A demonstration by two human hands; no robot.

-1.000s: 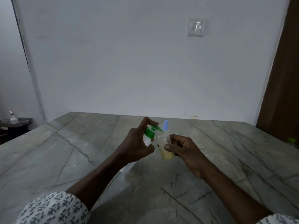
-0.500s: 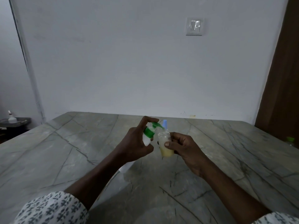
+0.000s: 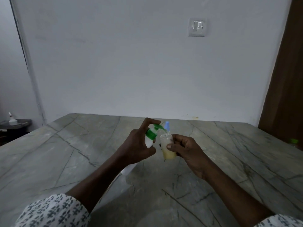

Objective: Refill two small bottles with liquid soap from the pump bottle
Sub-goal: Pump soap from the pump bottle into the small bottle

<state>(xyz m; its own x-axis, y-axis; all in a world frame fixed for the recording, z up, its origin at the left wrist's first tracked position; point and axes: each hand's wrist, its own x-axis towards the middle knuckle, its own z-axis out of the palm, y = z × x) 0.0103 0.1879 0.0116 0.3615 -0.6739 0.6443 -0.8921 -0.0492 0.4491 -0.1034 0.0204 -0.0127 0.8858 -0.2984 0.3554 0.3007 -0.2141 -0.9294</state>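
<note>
My left hand (image 3: 137, 145) grips a white pump bottle (image 3: 149, 140) with a green pump head, tilted over the table, and its forefinger lies on the pump top. The green nozzle points into the open neck of a small clear bottle (image 3: 167, 148), which my right hand (image 3: 186, 151) holds by thumb and fingers. Yellowish soap fills the small bottle's lower part. Behind the two, a second small bottle with a light blue cap (image 3: 167, 125) shows only its top.
The grey veined stone table (image 3: 65, 154) runs to a white wall. A brown door (image 3: 288, 79) stands at the right, with a small green thing (image 3: 294, 141) near the table's right edge. A dark side table with a white bottle (image 3: 11, 120) sits far left.
The hands and both bottles have stayed almost in place, with the nozzle kept at the small bottle's neck. The soap level looks much the same.
</note>
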